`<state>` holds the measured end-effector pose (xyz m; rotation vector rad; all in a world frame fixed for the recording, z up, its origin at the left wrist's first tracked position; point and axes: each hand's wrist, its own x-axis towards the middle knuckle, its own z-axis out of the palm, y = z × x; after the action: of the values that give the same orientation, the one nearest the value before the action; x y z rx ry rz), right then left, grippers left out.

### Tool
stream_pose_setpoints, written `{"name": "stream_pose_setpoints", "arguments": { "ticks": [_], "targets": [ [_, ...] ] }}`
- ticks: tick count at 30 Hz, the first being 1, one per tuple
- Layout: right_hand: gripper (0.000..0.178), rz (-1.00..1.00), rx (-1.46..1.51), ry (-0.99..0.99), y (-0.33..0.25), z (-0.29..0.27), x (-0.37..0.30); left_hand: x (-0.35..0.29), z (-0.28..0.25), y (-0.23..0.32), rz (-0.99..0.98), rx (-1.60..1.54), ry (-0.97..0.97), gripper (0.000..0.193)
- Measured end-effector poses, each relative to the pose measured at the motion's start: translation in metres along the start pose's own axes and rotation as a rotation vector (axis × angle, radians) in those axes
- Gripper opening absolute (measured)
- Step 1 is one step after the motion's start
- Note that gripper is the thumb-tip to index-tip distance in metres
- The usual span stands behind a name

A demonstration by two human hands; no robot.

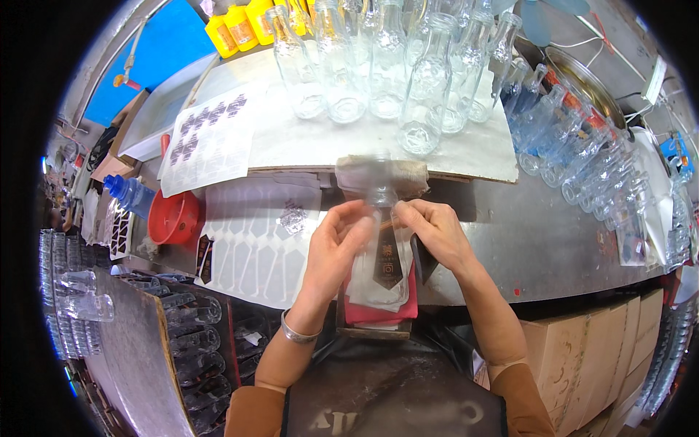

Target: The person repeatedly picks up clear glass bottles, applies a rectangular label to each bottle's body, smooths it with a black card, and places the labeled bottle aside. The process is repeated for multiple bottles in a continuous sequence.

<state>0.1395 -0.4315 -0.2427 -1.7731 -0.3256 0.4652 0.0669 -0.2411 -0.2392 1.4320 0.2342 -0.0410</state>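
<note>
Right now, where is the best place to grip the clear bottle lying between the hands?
Probably the narrow neck of the bottle, coming from the two sides as the left hand and right hand do: it lies flat, neck pointing away, dark label facing up.

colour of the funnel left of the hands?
Red: the funnel sits on the table; head view shows it best.

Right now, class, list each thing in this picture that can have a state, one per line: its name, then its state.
left hand: pressing on the bottle's side
right hand: pressing on the bottle's other side
glass bottle: lying on its side on a red cloth, dark label on
upright bottles: standing, empty, uncapped
sticker sheet: partly used, some labels left
red funnel: resting on the bench, tilted
blue bottles: lying in a row
</note>
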Motion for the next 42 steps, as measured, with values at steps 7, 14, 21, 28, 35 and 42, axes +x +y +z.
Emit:
{"name": "stream_pose_setpoints", "arguments": {
  "ticks": [7,14,21,28,35,42],
  "targets": [
    [0.048,-0.018,0.017,0.026,0.004,0.002,0.006,0.022,0.003,0.002,-0.033,0.071,0.032,0.042],
    [0.044,-0.006,0.012,0.066,0.004,0.005,0.008,0.023,0.01,0.002,-0.027,0.039,0.068,0.037],
    [0.042,-0.025,0.051,0.059,0.002,0.008,0.008,0.024,0.008,-0.005,0.0,0.001,0.059,0.038],
    [0.043,-0.009,0.206,0.079,0.014,0.006,0.006,0.025,0.012,-0.004,-0.016,-0.013,0.058,0.037],
    [0.028,-0.121,0.52,0.336,0.002,-0.009,-0.019,0.023,0.011,-0.007,0.001,-0.009,0.068,0.034],
    [0.03,-0.364,0.0,0.328,-0.023,-0.013,0.012,0.024,0.013,-0.009,0.019,-0.029,0.073,0.031]
  ]
}}
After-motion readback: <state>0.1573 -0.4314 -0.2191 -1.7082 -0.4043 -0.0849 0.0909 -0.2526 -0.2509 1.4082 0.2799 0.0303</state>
